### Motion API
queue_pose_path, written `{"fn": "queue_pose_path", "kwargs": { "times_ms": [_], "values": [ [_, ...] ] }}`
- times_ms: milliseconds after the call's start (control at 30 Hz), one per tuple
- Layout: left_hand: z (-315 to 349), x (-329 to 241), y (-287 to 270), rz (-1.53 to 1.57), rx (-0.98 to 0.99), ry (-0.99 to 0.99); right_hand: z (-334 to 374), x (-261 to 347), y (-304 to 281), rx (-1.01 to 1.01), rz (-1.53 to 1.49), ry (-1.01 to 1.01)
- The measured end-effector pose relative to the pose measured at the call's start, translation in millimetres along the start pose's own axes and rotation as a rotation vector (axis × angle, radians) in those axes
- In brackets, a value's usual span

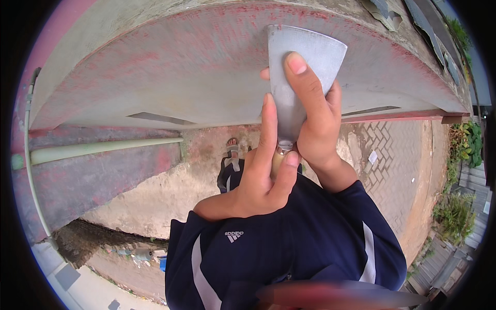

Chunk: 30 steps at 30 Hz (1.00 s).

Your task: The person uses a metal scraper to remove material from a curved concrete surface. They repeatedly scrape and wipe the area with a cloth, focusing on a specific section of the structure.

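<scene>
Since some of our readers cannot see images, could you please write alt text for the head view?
A metal scraper is held before a grey wall streaked with red: the left hand grips its handle, the right hand its blade, thumb on the near face. The person wears a navy jacket.

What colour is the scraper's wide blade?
The blade is silvery grey, best seen in the head view.

Scraper (287, 101) — left grip (261, 181) holding handle (277, 163), right grip (316, 116) pinching blade (323, 51) — red-streaked grey wall (170, 67) beyond.
</scene>
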<state>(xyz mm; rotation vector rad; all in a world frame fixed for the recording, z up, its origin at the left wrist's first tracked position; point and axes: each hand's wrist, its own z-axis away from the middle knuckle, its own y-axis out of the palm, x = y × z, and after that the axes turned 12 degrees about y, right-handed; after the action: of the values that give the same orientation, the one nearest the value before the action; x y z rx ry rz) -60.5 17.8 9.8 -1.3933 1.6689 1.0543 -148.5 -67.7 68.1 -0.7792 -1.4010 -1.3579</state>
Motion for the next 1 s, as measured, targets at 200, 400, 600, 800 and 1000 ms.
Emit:
{"fn": "queue_pose_path", "kwargs": {
  "times_ms": [200, 400, 600, 800, 1000],
  "values": [
    [-13.4, 1.1, -4.8, -0.108, -0.008, 0.099, -6.1, 3.9, 6.6, -0.050, 0.028, 0.007],
    [-8.5, 13.4, 2.7, -0.037, 0.083, 0.062, 4.1, 1.3, -18.7, -0.101, 0.007, -0.062],
    [10.5, 35.2, 7.2, 0.137, 0.152, 0.042, 31.2, -26.1, -60.6, 0.021, 0.107, -0.098],
    [-1.2, 42.4, 11.3, -0.348, 0.238, 0.310, 25.7, -24.2, -99.0, 0.037, 0.245, -0.287],
    [-57.5, 41.9, -8.2, -0.961, -0.022, 0.926, 27.8, 0.9, -135.5, -0.006, 0.172, -0.068]
  ]
}}
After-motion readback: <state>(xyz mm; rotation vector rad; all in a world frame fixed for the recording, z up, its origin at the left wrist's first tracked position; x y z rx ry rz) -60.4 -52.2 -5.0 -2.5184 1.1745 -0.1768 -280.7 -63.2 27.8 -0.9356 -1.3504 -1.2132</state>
